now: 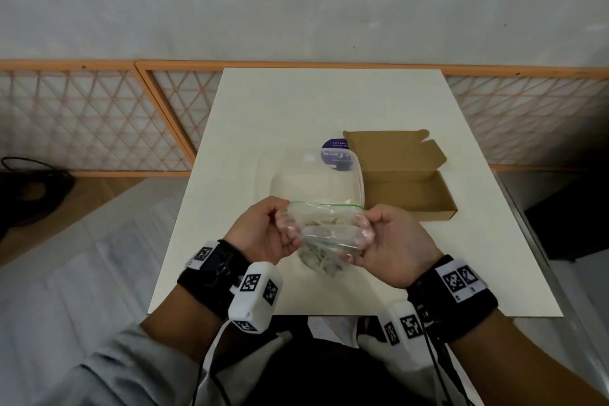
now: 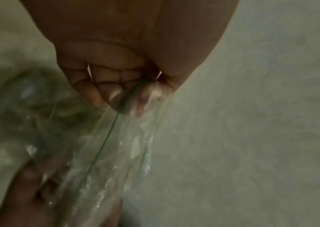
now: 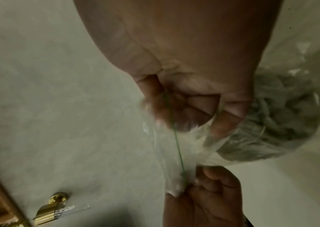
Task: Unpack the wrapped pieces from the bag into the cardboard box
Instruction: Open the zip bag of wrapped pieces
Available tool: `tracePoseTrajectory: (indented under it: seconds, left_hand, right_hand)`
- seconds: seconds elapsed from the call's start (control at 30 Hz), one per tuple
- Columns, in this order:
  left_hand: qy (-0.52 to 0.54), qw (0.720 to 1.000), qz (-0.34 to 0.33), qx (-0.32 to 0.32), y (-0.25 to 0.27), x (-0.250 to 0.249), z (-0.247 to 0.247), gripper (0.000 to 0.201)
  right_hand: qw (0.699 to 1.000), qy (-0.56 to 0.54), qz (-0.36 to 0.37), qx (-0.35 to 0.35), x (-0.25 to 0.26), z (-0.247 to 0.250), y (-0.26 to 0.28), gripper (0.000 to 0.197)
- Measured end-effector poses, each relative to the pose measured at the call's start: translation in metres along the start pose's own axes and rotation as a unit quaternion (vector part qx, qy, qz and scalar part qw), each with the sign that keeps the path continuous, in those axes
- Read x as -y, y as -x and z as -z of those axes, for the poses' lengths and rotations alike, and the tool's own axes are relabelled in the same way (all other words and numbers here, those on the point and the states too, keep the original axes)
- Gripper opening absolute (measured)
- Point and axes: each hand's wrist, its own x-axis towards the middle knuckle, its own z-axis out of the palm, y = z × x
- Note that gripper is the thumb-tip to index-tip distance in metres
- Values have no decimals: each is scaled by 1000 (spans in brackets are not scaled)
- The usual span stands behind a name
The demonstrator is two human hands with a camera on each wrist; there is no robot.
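A clear zip bag (image 1: 324, 234) with a green seal line hangs between both hands above the near part of the white table (image 1: 263, 115). Greyish wrapped pieces (image 1: 321, 260) bunch at its bottom. My left hand (image 1: 263, 231) pinches the bag's left top corner, my right hand (image 1: 389, 241) pinches the right one. In the left wrist view the left hand's fingers (image 2: 101, 93) curl onto the zip bag (image 2: 120, 145). The right wrist view shows the right hand's fingers (image 3: 192, 110) gripping the zip bag (image 3: 186, 145), with the wrapped pieces (image 3: 283, 121) at right. The open cardboard box (image 1: 408, 194) lies empty just beyond.
A clear plastic tub (image 1: 319, 184) with a purple-labelled lid (image 1: 336, 155) stands between the bag and the box. An orange lattice screen (image 1: 99, 119) runs behind the table. A black cable (image 1: 29, 181) lies on the floor at left.
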Motion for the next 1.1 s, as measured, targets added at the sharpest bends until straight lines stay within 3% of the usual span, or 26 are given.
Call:
tracePoseTrajectory:
  seconds: [0.1, 0.23, 0.4, 0.47, 0.57, 0.63, 0.73, 0.8, 0.87, 0.93, 1.0, 1.07, 1.1]
  left_hand:
    - [16, 1000, -1, 10, 0, 5, -3, 8]
    - [42, 999, -20, -13, -2, 10, -3, 28]
    - [59, 996, -69, -23, -6, 9, -4, 53]
    - [51, 997, -57, -30, -10, 4, 1, 48]
    - [25, 998, -15, -50, -18, -2, 12, 25]
    - [-2, 999, 5, -41, -18, -3, 16, 22]
    - [-54, 998, 7, -34, -11, 1, 15, 33]
    - [-122, 990, -39, -55, -8, 3, 15, 49]
    - [-258, 955, -117, -88, 3, 1, 10, 61]
    - [-419, 880, -196, -112, 17, -5, 5, 50]
    - [-538, 806, -224, -104, 26, -11, 1, 36]
    - [-590, 771, -224, -88, 26, -11, -3, 23]
    - [-593, 767, -227, -92, 22, -10, -2, 21]
  right_hand:
    - [1000, -4, -5, 3, 0, -1, -4, 53]
    - [999, 27, 37, -7, -1, -1, -4, 31]
    - [996, 70, 40, -48, -3, 8, -8, 34]
    - [997, 61, 32, -42, -2, 15, -10, 33]
    - [998, 33, 19, -45, 1, 24, -14, 51]
    - [998, 34, 13, -56, 2, 24, -17, 54]
    - [996, 48, 4, -78, -2, 19, -20, 59]
    - [996, 51, 4, -71, -6, 14, -20, 61]
    - [997, 42, 13, -61, -7, 9, -17, 64]
    - [998, 42, 26, -50, -5, 6, -14, 67]
    - [997, 57, 38, -20, -3, 7, -16, 70]
    - [995, 84, 45, 5, -3, 5, -16, 76]
    - [994, 96, 52, -4, -2, 5, -18, 74]
